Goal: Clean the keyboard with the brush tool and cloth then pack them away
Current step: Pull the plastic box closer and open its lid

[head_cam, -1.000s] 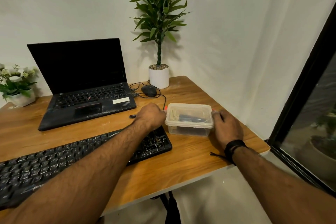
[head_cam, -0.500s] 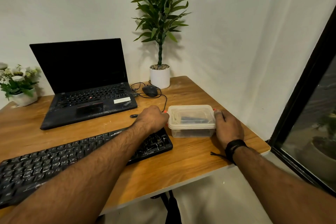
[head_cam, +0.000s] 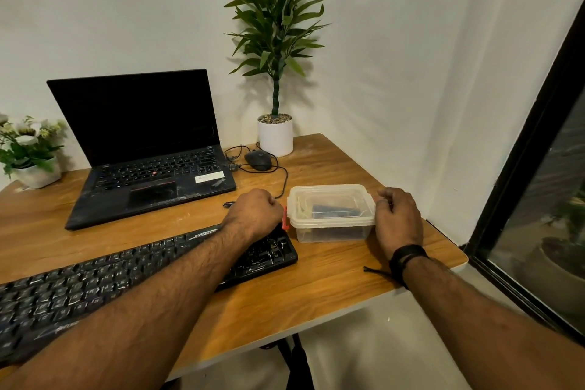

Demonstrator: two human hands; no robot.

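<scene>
The wooden table [head_cam: 332, 288] carries everything. Largest on it, the black keyboard [head_cam: 95, 288] runs from the 8 o'clock edge of the view up toward the centre, its right end stopping just beside the box. An open laptop [head_cam: 148, 149] sits behind it at 10 o'clock, with a mouse [head_cam: 258, 160] and a tall potted plant [head_cam: 275, 133] toward 12 o'clock, and a small flower pot [head_cam: 34, 168] at the far left.

The clear lidded box [head_cam: 330, 214] lies right of centre with its long axis running 9 to 3 o'clock, lid on. A dark item and something pale show through the plastic, likely the brush tool and cloth, though neither is sharp enough to tell.

The left hand [head_cam: 254, 215] sits at the box's 9 o'clock end, fingers curled under, right by the red latch [head_cam: 285, 218]; whether they grip it is hidden. The right hand [head_cam: 397, 220] is at the 3 o'clock end, fingers [head_cam: 383, 199] curled against the lid's rim; the latch there is covered.

Each hand is equally near its own short end, so the box lies squarely between them, and unlatching looks to be the step in hand.
</scene>
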